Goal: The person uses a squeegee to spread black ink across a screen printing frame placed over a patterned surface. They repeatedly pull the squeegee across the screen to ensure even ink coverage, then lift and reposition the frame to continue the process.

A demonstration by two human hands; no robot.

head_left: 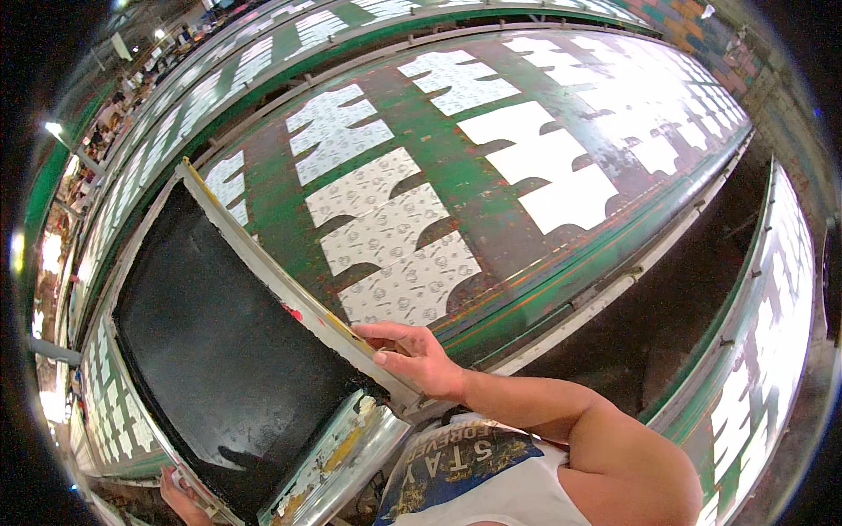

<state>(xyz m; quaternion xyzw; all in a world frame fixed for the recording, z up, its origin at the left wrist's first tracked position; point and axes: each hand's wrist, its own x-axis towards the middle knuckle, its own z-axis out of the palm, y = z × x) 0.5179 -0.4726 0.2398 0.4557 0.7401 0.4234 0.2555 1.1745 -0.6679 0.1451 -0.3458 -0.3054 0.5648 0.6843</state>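
A large screen-printing frame (281, 285), with a black-inked mesh (224, 324), is tilted in front of me at the left. My right hand (417, 359) is closed on its right rail near the close corner, the thumb over the edge. At the lower left, my left hand (182, 498) is partly in view, closed on the opposite rail. A shiny metal bar (355, 447), smeared yellow and white, lies along the frame's near end. Beside the frame, a printed white fabric piece (395, 237) lies on the long printing table (491, 307); its pattern is small dark figures.
Farther along the table lie more printed pieces (338, 127) and plain white pieces (544, 167). A metal rail (579, 311) runs along its edge. Another table with white pieces (759, 351) stands at the right, across a dark aisle. More tables (254, 57) stretch behind.
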